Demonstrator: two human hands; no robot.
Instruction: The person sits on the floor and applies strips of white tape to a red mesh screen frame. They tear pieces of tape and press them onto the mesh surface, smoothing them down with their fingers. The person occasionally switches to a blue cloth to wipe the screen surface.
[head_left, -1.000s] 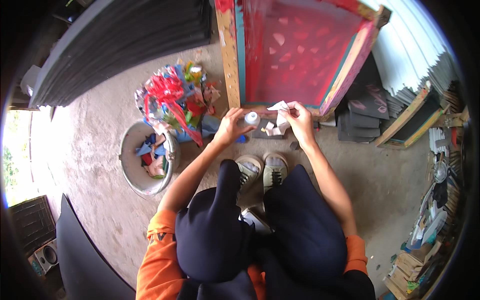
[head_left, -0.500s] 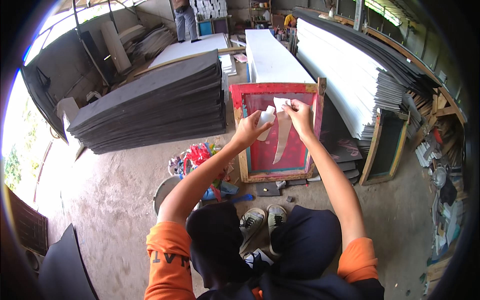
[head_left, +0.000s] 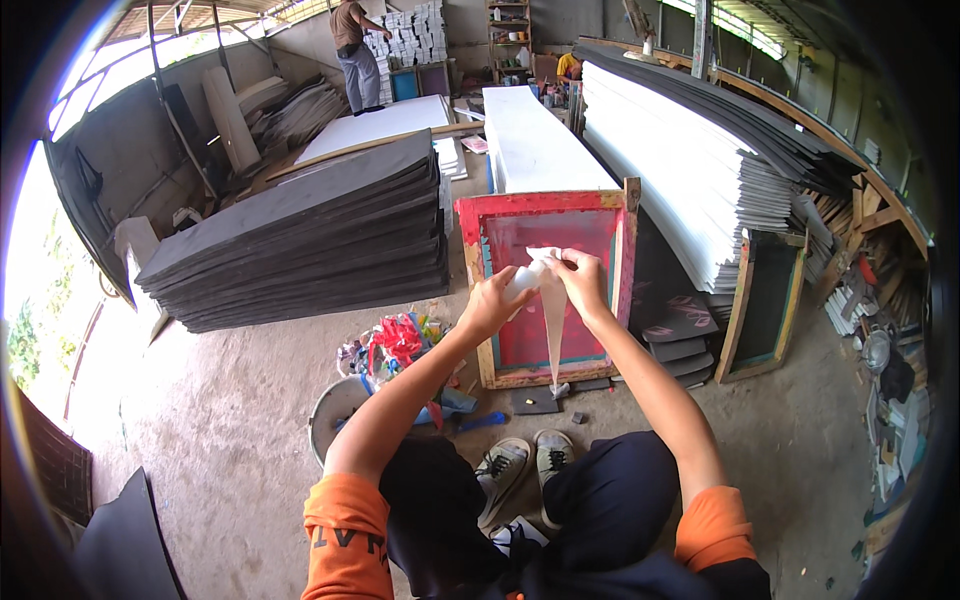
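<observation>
My left hand (head_left: 488, 304) is closed round a small white plastic bottle (head_left: 521, 284), which tilts toward the right. My right hand (head_left: 584, 282) pinches the bunched top of a pale cloth strip (head_left: 554, 322) against the bottle's mouth. The strip's tapered end hangs down loose. Behind both hands stands a wooden-framed screen (head_left: 500, 207) with red mesh, its frame stained red, propped nearly upright against the end of a long white-topped stack (head_left: 540, 145). The bottle's opening is hidden by the cloth and fingers.
Left of the screen lies a stack of black sheets (head_left: 300, 235). On the right are white sheets (head_left: 660, 150) and a second framed screen (head_left: 765, 300). A bucket (head_left: 325, 415) and colourful scraps (head_left: 398, 340) sit by my left forearm. Another person (head_left: 358, 60) stands far back.
My hands have come together: the cloth, held apart from the bottle before, now meets its mouth. The bottle has tipped over to the right. The view has tilted up slightly.
</observation>
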